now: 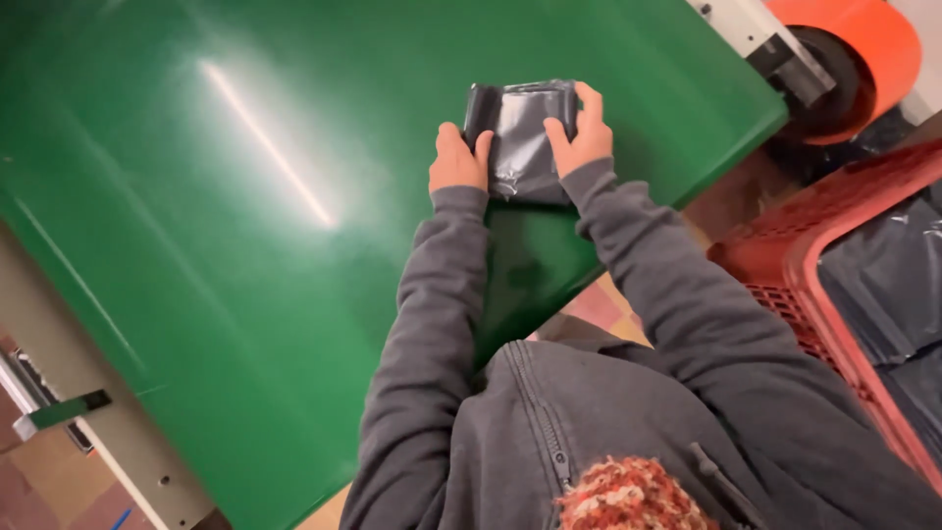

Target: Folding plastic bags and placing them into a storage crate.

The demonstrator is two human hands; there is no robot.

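Item: a small dark plastic-wrapped parcel [523, 137], lying flat on the green belt [245, 245] near its far edge, with a red crate [785, 265] of dark bags standing off to the right. The left hand [457, 162] is pressing on its left edge with fingers together and thumb laid on the film, while the right hand [586, 132] is clamping the right edge, fingers curled over the top corner. The wrap is glossy and creasing, so it is probably light, soft and rather slippery, and best held by both side edges, not the loose film.
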